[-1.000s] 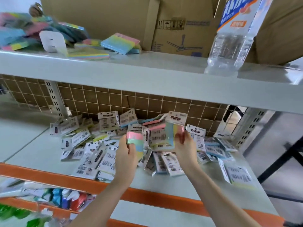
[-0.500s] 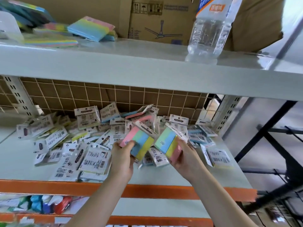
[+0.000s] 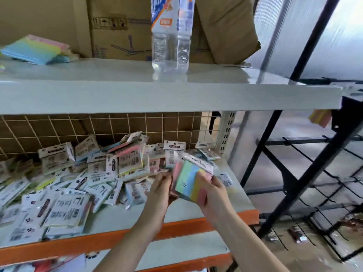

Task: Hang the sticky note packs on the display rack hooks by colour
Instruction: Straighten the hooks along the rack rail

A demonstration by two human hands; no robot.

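Note:
Both my hands hold striped sticky note packs (image 3: 191, 181) together above the right end of the middle shelf; the front pack shows pink, green, blue, yellow and pink bands. My left hand (image 3: 160, 190) grips them from the left, partly behind. From the right and below, my right hand (image 3: 213, 194) pinches the front pack. A heap of wrapped sticky note packs (image 3: 84, 181) covers the shelf to the left. The black wire display rack (image 3: 322, 173) with hooks stands at the right, a pink-yellow pack (image 3: 320, 117) hanging near its top.
A clear water bottle (image 3: 170, 36) stands on the grey upper shelf (image 3: 176, 95), with cardboard boxes (image 3: 117, 26) behind it and rainbow pads (image 3: 35, 49) at the left. The middle shelf has an orange front rail (image 3: 98, 242). A wire grid (image 3: 98, 126) backs the shelf.
My view has swung right, bringing the black rack into sight. The two packs, held apart in each hand before, are now pressed together between both hands.

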